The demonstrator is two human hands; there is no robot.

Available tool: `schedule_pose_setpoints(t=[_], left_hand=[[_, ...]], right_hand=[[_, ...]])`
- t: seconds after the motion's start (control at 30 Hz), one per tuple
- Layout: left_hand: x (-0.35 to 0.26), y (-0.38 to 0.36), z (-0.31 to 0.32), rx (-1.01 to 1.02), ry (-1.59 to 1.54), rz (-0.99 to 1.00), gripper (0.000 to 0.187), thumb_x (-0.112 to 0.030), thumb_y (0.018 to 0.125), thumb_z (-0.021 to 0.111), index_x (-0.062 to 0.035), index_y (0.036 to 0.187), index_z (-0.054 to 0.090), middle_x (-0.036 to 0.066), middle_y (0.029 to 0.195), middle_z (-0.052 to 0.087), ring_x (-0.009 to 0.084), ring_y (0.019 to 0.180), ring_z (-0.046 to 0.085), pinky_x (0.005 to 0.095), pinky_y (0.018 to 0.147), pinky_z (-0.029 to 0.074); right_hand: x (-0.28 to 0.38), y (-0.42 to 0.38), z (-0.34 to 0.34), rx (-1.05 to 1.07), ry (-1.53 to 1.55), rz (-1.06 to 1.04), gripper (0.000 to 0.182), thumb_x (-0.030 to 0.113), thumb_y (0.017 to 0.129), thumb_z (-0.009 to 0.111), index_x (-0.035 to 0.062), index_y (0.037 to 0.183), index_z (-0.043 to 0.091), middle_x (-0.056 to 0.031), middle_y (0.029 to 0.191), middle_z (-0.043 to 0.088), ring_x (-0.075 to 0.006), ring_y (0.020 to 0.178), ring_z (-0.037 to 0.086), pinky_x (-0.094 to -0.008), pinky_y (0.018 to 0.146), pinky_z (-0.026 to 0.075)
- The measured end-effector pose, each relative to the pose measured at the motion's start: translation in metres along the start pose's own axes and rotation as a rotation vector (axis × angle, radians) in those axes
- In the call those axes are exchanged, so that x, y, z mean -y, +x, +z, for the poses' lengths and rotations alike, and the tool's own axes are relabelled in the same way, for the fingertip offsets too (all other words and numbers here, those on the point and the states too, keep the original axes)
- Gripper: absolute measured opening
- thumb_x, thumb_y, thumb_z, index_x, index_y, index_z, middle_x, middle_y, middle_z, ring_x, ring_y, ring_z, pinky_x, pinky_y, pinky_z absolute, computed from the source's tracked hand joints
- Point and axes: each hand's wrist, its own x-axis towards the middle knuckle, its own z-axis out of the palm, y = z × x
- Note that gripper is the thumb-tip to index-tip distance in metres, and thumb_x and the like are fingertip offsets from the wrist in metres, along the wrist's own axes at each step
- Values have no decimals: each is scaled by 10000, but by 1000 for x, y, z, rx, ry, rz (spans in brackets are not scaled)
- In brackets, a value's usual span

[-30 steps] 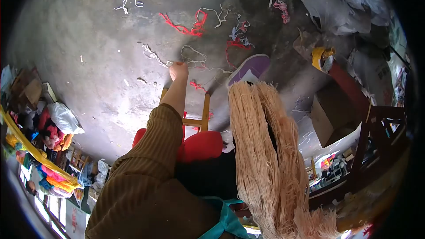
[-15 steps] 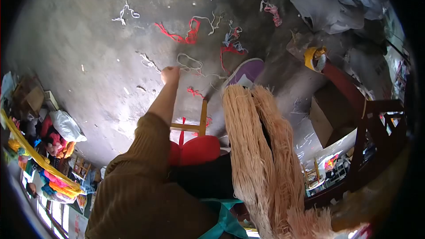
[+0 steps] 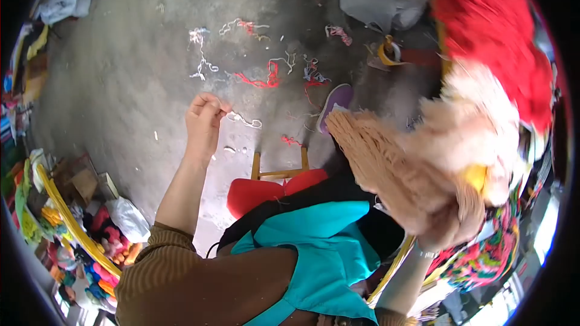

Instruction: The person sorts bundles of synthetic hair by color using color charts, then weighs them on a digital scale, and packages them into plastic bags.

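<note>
Grey concrete floor strewn with yarn scraps, left hand pinching a white string, right hand gripping a peach yarn hank.

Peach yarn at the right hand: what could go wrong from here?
1. The peach yarn could catch on the purple shoe, as its loose end overlaps the shoe in this view.
2. The right hand is mostly hidden by yarn, so a slipping grip might go unnoticed.
3. The white string looks thin and could slip from the left hand.
</note>
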Motion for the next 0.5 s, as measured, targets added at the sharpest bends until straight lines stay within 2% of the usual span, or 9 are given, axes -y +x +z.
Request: schedule_pose_setpoints(t=[0.07,0.1,0.13,0.2,0.3,0.33,0.4,0.43,0.5], left_hand=[[-28,-1,-7,232,-267,27,42,-44,889,562,-55,929,568,87,841,672,124,776,615,269,755,479],[-60,-9,5,119,248,134,37,-36,882,577,-45,914,561,75,821,662,128,783,626,279,760,494],[-77,-18,12,147,254,152,37,-36,882,577,-45,914,561,75,821,662,128,783,626,279,760,494],[-106,-38,27,209,732,432,44,-29,870,599,-24,899,567,64,826,659,128,812,639,272,771,497],[-148,-73,50,285,805,640,51,-34,870,613,-6,900,581,45,853,652,111,857,632,242,811,473],[-161,-85,57,298,802,664,51,-34,870,613,-6,900,581,45,853,652,111,857,632,242,811,473],[-182,-112,71,485,778,707,46,-38,868,619,-14,904,605,13,895,645,78,850,600,221,806,451],[-189,-125,78,503,776,726,46,-38,868,619,-14,904,605,13,895,645,78,850,600,221,806,451],[-201,-153,96,670,541,398,44,-46,858,636,-27,892,618,-16,905,632,55,835,567,209,797,437]], right_hand=[[5,5,5,17,73,-100,249,38,802,502,-44,960,676,-158,977,677,-269,939,637,-352,871,491],[12,-3,-6,2,122,-123,247,35,799,503,-44,952,681,-157,969,682,-268,932,641,-351,866,494],[14,0,-4,-3,152,-133,224,30,799,513,-42,939,673,-143,922,662,-257,877,625,-345,824,489],[26,3,-6,20,297,-61,179,20,798,531,-38,914,655,-116,829,623,-235,766,592,-333,740,479],[64,-14,-21,162,731,258,125,45,841,529,-8,913,615,-80,751,569,-174,669,535,-323,675,463],[83,-19,-31,248,1018,463,106,73,873,525,14,923,597,-69,749,557,-152,658,519,-324,673,460],[85,-29,-40,317,1361,627,106,130,909,541,45,969,563,-40,738,531,-139,635,499,-322,654,454],[96,-32,-49,419,1736,841,116,139,906,553,44,973,561,-31,733,518,-144,630,497,-325,648,451],[106,-37,-59,467,1803,781,178,152,878,601,33,1009,583,-100,881,645,-161,679,542,-319,700,480]])
